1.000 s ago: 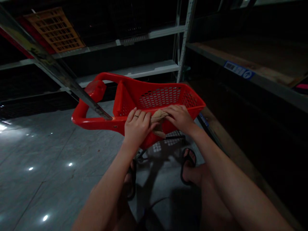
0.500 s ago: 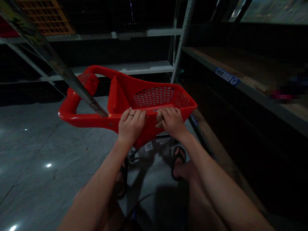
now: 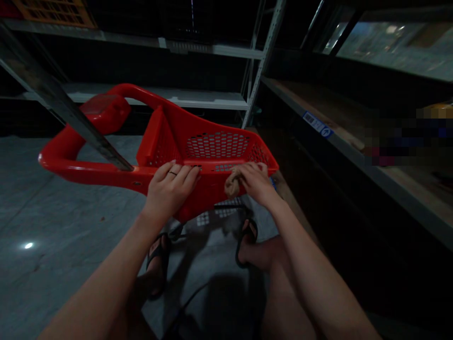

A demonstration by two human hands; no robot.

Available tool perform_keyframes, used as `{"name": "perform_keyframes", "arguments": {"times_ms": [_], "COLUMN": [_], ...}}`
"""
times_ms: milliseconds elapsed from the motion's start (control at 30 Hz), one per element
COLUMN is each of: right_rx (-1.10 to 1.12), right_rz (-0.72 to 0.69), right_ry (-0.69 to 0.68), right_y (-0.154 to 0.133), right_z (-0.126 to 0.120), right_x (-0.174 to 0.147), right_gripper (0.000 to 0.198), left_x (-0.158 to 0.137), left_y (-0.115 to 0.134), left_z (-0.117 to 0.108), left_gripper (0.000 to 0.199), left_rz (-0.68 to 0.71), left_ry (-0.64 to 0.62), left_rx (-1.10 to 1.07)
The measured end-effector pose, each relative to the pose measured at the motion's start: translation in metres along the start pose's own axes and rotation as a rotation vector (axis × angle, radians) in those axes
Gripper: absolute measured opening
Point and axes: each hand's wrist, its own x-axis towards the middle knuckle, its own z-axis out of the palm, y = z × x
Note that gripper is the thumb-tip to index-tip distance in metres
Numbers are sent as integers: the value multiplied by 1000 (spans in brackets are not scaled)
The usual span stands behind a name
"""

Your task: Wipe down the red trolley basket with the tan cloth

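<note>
A red plastic shopping cart (image 3: 208,186) stands side-on before me, its perforated basket facing up and its thick loop handle (image 3: 53,163) at the left. My left hand (image 3: 171,186), with a dark ring on one finger, has its fingers bent over the near rim of the basket. Farther right along the same rim, my right hand (image 3: 256,182) grips a crumpled tan cloth (image 3: 232,184) that hangs partly over the cart's outer side. A worn metal pole (image 3: 88,127) rises at a slant from the cart's side near the handle.
White metal shelving (image 3: 212,99) runs behind the cart, with an orange crate (image 3: 60,12) up at the left. A wooden ledge (image 3: 339,137) with a blue label (image 3: 318,125) extends along the right. My sandaled feet are on the grey floor (image 3: 88,245).
The cart appears farther left and larger in view. My left hand has shifted left along with it. More of the tan cloth shows below my right hand.
</note>
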Motion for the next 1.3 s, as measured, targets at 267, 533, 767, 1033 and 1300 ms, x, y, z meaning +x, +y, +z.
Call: {"name": "perform_keyframes", "arguments": {"times_ms": [267, 533, 767, 1033, 1300], "right_rx": [-106, -71, 1, 30, 149], "right_rz": [305, 87, -32, 316, 610], "right_ry": [147, 124, 124, 408, 663], "right_y": [103, -8, -31, 55, 48], "right_z": [-20, 20, 17, -1, 61], "right_x": [-44, 3, 5, -45, -34], "right_gripper": [47, 54, 43, 24, 33], "left_x": [-1, 2, -3, -1, -2], "left_y": [-3, -2, -8, -6, -9], "left_z": [3, 6, -2, -7, 5], "left_gripper": [25, 25, 25, 27, 19], "left_rz": [36, -30, 57, 91, 60], "left_ry": [-16, 31, 27, 4, 77], "left_rx": [69, 37, 142, 194, 190]}}
